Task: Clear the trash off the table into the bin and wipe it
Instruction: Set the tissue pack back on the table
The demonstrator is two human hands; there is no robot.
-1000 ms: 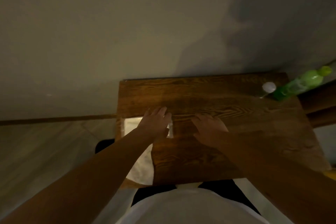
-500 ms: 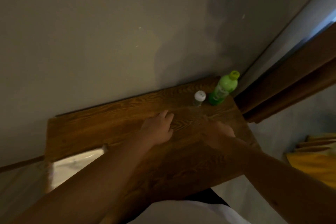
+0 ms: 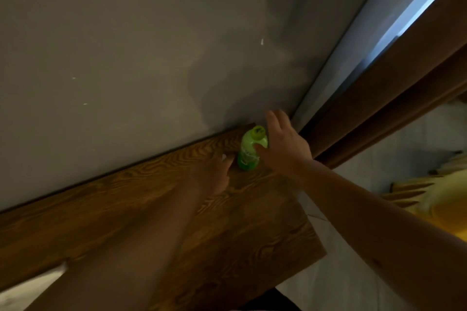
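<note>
A green plastic bottle [image 3: 249, 151] with a green cap stands upright at the far right corner of the wooden table [image 3: 252, 230], close to the wall. My right hand [image 3: 284, 145] is beside it on the right, fingers spread behind it and thumb touching its front. My left hand [image 3: 213, 175] lies just left of the green bottle, over a small bottle whose white cap [image 3: 223, 157] peeks out at my fingertips. The rest of that small bottle is hidden, so the grip on it is unclear.
The grey wall [image 3: 126, 58] runs along the table's far edge. A brown wooden frame [image 3: 379, 98] stands right of the corner. A yellow object [image 3: 449, 207] lies on the pale floor at right. Something white [image 3: 30, 288] shows at the table's near left edge.
Both hands have moved from the table's middle to the far right corner. The right hand has reached the green bottle, and the left hand now covers the small white-capped bottle. The view swung right.
</note>
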